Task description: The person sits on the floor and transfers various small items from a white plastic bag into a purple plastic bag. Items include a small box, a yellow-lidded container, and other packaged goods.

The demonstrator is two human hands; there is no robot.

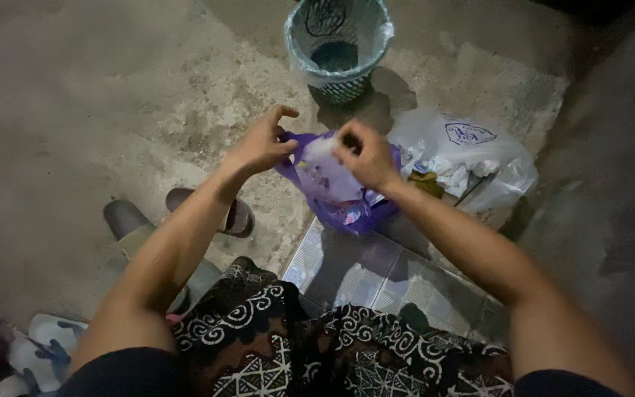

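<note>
A purple plastic bag [339, 198] full of rubbish hangs in front of me over the edge of a tiled step. My left hand [262, 143] pinches the bag's left handle, with the fingers curled round it. My right hand [365, 154] is closed on the bag's right handle and top, pulling it inward. Both hands meet above the bag's mouth. White crumpled plastic shows inside the bag.
A mesh waste basket [338, 44] lined with clear plastic stands on the concrete ahead. A clear bag of rubbish [472, 158] lies to the right. Dark sandals [178, 213] sit on the left, light sandals [45, 349] at bottom left. Tiled step [376, 276] below; patterned cloth over my lap.
</note>
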